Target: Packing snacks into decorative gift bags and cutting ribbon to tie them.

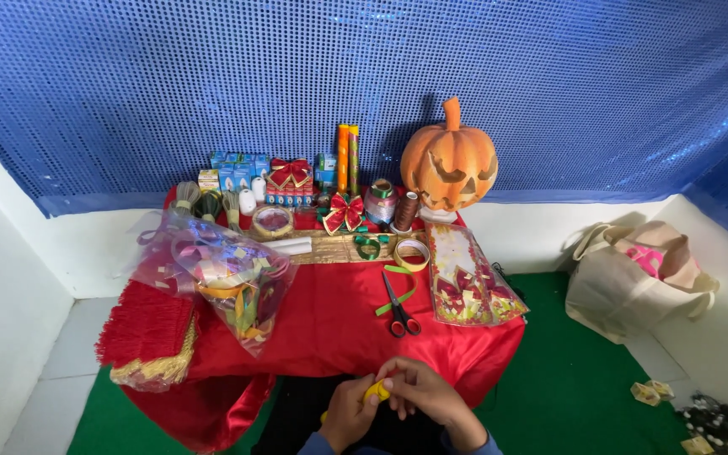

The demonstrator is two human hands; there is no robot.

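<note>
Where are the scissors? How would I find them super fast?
Start at the big orange pumpkin at the back of the red-covered table. Come straight down toward the person's hands, past the tape roll. The scissors lie flat on the cloth, red handles nearest you, crossing a green ribbon: the only metal-bladed thing there.

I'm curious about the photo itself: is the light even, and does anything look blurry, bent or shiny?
Head view: light is soft and fairly even; the pumpkin throws a faint shadow on the blue sequin backdrop, which sparkles in places. The plastic bag shows glare. Wall edges bow outward, a wide-lens distortion. The hands at the bottom edge, holding something yellow, look slightly soft.
</note>
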